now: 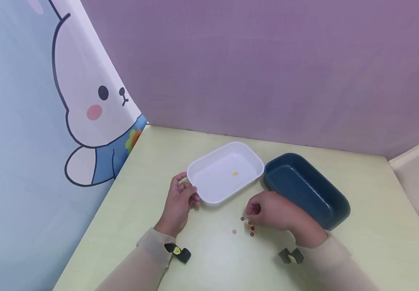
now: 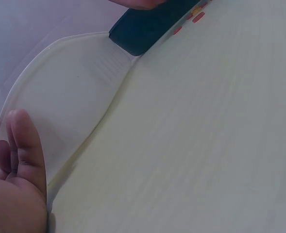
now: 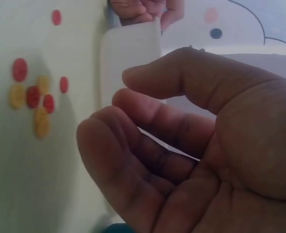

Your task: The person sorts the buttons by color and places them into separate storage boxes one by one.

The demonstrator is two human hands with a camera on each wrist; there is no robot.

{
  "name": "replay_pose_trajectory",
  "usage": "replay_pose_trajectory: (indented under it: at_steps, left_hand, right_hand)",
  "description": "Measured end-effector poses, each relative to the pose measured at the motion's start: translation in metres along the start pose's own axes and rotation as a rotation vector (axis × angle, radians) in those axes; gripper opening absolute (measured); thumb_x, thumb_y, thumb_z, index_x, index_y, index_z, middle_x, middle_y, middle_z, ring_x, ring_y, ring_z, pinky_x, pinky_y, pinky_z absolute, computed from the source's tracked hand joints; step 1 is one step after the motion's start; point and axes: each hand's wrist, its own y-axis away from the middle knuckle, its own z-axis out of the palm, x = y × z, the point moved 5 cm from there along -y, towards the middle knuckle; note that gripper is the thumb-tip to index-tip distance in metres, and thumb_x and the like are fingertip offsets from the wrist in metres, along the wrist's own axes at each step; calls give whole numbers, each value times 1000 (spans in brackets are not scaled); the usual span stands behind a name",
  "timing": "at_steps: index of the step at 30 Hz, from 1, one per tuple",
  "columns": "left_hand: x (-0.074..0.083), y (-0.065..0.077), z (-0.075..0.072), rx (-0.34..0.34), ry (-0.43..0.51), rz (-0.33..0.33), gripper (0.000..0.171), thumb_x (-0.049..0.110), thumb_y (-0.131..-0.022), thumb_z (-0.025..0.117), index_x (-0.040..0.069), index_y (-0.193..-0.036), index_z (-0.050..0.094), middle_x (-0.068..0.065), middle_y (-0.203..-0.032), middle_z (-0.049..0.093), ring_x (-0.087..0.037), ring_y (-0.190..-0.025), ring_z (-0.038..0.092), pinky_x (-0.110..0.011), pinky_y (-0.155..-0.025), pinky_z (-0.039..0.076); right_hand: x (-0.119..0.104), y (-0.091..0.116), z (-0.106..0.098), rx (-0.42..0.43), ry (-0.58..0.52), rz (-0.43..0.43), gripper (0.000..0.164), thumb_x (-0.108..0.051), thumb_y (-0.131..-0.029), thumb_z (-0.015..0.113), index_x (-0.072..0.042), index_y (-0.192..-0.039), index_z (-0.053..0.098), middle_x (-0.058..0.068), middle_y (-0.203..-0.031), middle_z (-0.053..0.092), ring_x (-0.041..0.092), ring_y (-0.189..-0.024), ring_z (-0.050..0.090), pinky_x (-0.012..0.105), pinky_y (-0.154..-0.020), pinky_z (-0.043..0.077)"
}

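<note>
My left hand [image 1: 180,200] grips the near-left corner of a white rectangular tray [image 1: 209,201], with thumb and fingers at its rim. A small yellow piece [image 1: 235,173] lies inside that tray. Over the table, beside a small group of red and yellow discs, hovers my right hand [image 1: 272,212]. Its fingers are loosely curled in the right wrist view, thumb tip apart from the index fingertip, and nothing shows between them. Among the discs are a red disc [image 3: 20,70] and a yellow disc [image 3: 17,96]. The discs lie nearer me than the tray.
A dark teal rectangular tray [image 1: 343,206] stands to the right, its corner close against the white tray. The pale yellow-green table [image 1: 202,258] ends at a purple partition [image 1: 267,72] behind. A rabbit-printed panel [image 1: 85,81] rises on the left.
</note>
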Motion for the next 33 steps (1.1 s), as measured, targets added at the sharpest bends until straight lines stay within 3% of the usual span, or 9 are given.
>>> replay_pose_trajectory:
  at_steps: [8, 21, 33]
  left_hand:
    - [1, 2, 0, 5, 3, -3, 59, 3, -108, 61, 24, -159, 40, -7, -107, 59, -17, -82, 65, -26, -70, 62]
    - [2, 3, -2, 13, -5, -7, 61, 3, -108, 61, 22, -160, 38, -10, -110, 59, -18, -82, 66, -26, -70, 62]
    - [2, 3, -3, 12, -5, -14, 57, 4, -109, 61, 26, -158, 40, -7, -108, 61, -18, -82, 66, -26, -70, 62]
  right_hand:
    - [8, 4, 10, 6, -5, 39, 16, -11, -93, 86, -21, -86, 75, -8, -77, 62, 12, -72, 56, 25, -64, 45]
    - [19, 6, 22, 94, 57, 146, 19, 1, -86, 78, -17, -94, 76, -4, -86, 65, 15, -81, 57, 32, -71, 50]
    - [21, 11, 26, 107, 38, 154, 18, -5, -90, 82, -21, -94, 77, -6, -84, 64, 14, -81, 57, 31, -71, 48]
